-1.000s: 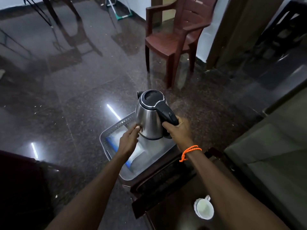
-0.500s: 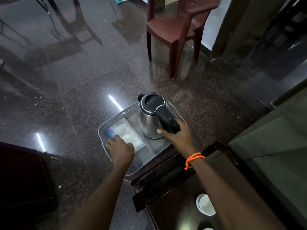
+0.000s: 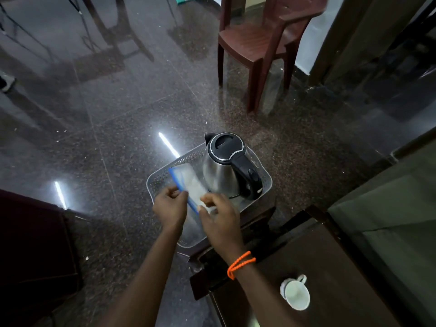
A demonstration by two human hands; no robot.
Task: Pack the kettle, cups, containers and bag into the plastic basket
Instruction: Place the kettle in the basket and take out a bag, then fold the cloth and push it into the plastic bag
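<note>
Kettle (image 3: 223, 169) stands upright in the far right part of the plastic basket (image 3: 267, 185), frame center, lid on, spout to upper left, black handle to lower right; neither hand on it. Basket is gray w/ perforated walls, sits on a dark stool (image 3: 254, 215) whose shape is mostly lost in shadow; the near rim is partly covered by the forearms. Bag (image 3: 188, 185) is clear w/ a blue zip strip, tilted up over the basket's left half, motion-blurred, so contents unreadable, just a whitish smear. Left hand (image 3: 171, 206) is curled on the blue edge at its near end, thumb and fingers pinching it. Right hand (image 3: 219, 218) is on the bag's near right side, fingers bent; looks like a grip on the plastic but blur hides the contact, can't confirm. Orange cord (image 3: 240, 264) on the right wrist. 1 white cup (image 3: 296, 293) on its side on the dark table (image 3: 330, 267), lower right of frame, mouth toward camera, handle up, well apart from the basket. Table's near end is cut off by the frame bottom. No containers or other cups make themselves out anywhere. Brown plastic chair (image 3: 257, 41) at upper right, top cropped. Dark mass at lower left is unidentifiable. Floor (image 3: 118, 114) is glossy dark stone w/ 2 light-strip reflections.
</note>
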